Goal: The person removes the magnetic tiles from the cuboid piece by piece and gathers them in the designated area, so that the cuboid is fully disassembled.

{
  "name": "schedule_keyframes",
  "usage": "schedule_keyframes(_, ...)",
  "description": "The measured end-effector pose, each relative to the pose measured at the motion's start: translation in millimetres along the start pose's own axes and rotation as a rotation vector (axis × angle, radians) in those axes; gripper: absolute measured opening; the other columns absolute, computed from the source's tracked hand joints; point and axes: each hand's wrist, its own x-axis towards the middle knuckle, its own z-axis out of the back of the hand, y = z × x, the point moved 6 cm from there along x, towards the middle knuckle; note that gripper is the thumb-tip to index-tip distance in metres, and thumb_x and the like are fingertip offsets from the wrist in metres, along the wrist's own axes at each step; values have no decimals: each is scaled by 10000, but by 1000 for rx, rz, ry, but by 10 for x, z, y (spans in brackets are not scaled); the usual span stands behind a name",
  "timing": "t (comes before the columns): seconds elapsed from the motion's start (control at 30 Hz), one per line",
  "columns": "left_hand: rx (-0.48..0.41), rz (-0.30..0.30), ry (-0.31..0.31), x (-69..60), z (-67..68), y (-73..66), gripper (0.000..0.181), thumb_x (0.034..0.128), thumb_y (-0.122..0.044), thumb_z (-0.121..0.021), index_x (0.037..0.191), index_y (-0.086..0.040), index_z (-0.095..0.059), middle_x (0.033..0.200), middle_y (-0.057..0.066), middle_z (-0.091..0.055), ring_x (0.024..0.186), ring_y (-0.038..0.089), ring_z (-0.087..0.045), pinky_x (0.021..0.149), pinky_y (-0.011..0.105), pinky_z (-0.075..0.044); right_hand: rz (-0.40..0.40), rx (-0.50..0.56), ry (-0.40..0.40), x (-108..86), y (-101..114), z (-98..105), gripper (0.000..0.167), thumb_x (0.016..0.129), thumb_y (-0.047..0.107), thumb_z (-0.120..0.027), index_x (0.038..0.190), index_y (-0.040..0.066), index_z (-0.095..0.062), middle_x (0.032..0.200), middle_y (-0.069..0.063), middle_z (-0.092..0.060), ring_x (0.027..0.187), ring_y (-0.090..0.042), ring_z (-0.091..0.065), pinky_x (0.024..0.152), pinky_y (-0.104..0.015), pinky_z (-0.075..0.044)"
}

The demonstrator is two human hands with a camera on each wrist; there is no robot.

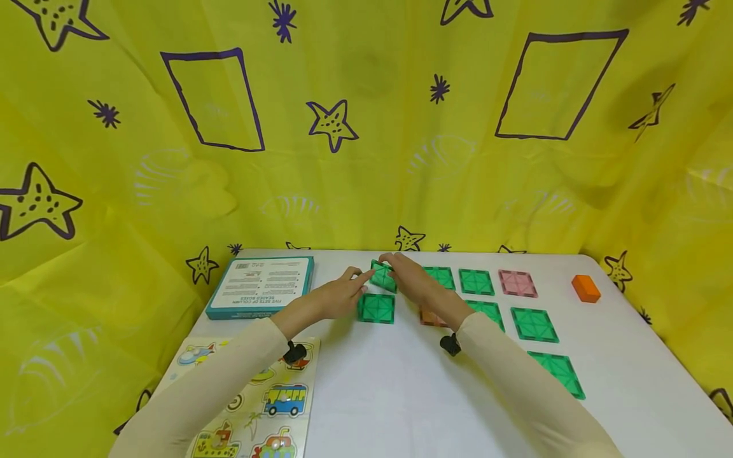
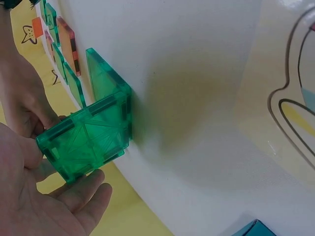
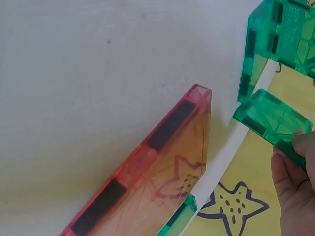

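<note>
Green square magnetic tile (image 1: pixel 382 277) sits tilted between both hands near the table's back edge. My left hand (image 1: pixel 339 295) holds its left side with thumb and fingers; in the left wrist view that translucent tile (image 2: pixel 88 135) touches another green tile (image 2: pixel 106 78). My right hand (image 1: pixel 413 280) is at its far side, and in the right wrist view thumb and fingers pinch a green tile (image 3: pixel 275 120) by its edge. Just in front of it, in the head view, is a second green tile (image 1: pixel 376 308). An orange-red tile (image 3: pixel 133 169) is partly hidden under the right forearm.
Several green tiles (image 1: pixel 534 325) and a pink tile (image 1: pixel 518 284) stand spaced out on the right. Beyond them is an orange block (image 1: pixel 586 289). At left are a teal-edged box (image 1: pixel 263 286) and a vehicle puzzle board (image 1: pixel 306 407). Yellow curtain (image 1: pixel 366 191) surrounds the table.
</note>
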Motion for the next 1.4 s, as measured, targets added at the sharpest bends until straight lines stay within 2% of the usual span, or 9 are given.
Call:
schedule_keyframes(0.13,-13,-9,-1,2,-6,-10,543,1182,-279,-317,1706,-174,-220,1651,187,-299,955,260,-656,890,433,-571,-51,14,11,11,-69,6,399,1110,71,-536,1504,100,-481,1483,-159,-566,1388,-340,-552,1157,-503,-477)
schedule_keyframes(0.3,-15,-17,-6,15,-6,-9,545,1182,-284,-312,1705,-161,-219,1646,189,-303,945,256,-664,885,431,-575,-74,-6,11,2,-77,37,414,1115,79,-526,1528,88,-495,1437,-170,-575,1345,-342,-575,1139,-495,-494)
schedule_keyframes(0.57,-1,-7,0,5,2,-8,555,1183,-275,-308,1699,-98,-206,1658,193,-291,999,257,-662,933,431,-572,-74,45,-41,-91,-21,298,417,1101,33,-536,1516,8,-510,1434,-246,-571,1323,-412,-574,1118,-548,-494)
schedule_keyframes(0.63,0,-3,4,5,1,-8,568,1183,-285,-305,1699,-78,-188,1671,193,-275,1053,274,-664,978,445,-565,-75,57,-48,-133,-36,365,422,1101,36,-537,1521,10,-507,1449,-239,-568,1328,-405,-571,1121,-548,-493)
schedule_keyframes(0.77,6,-8,5,12,-3,-9,589,1183,-290,-307,1690,-28,-163,1693,200,-245,1371,325,-552,1166,477,-459,-80,64,-71,-255,-91,505,416,1096,44,-556,1510,31,-523,1435,-216,-582,1264,-369,-599,1074,-524,-527)
schedule_keyframes(0.87,10,-20,2,11,-6,-13,598,1184,-296,-303,1684,-5,-152,1703,205,-231,1547,340,-360,1246,491,-355,-77,64,-81,-382,-128,627,409,1088,39,-570,1496,31,-538,1368,-216,-606,1164,-360,-620,1001,-518,-549)
schedule_keyframes(0.97,9,-25,-2,11,-14,-4,608,1183,-312,-299,1682,1,-149,1709,201,-228,1580,338,-299,1261,494,-327,-92,78,-62,-556,-150,762,409,1089,39,-566,1497,28,-532,1361,-225,-606,1156,-377,-629,995,-535,-560)
schedule_keyframes(1.2,9,-9,-10,-44,-8,29,716,1159,-470,-331,1698,-43,-128,1734,190,-193,1552,364,-358,1252,502,-343,-142,72,-21,-1095,-305,986,404,1091,28,-553,1494,46,-533,1372,-218,-608,1091,-321,-638,907,-453,-591)
schedule_keyframes(1.4,10,4,9,-112,-1,55,916,1076,-530,-559,1708,-85,-69,1753,169,-152,1493,385,-450,1185,513,-435,-157,55,9,-1540,-421,1124,388,1067,18,-594,1452,60,-582,1244,-172,-648,964,-214,-617,817,-308,-572)
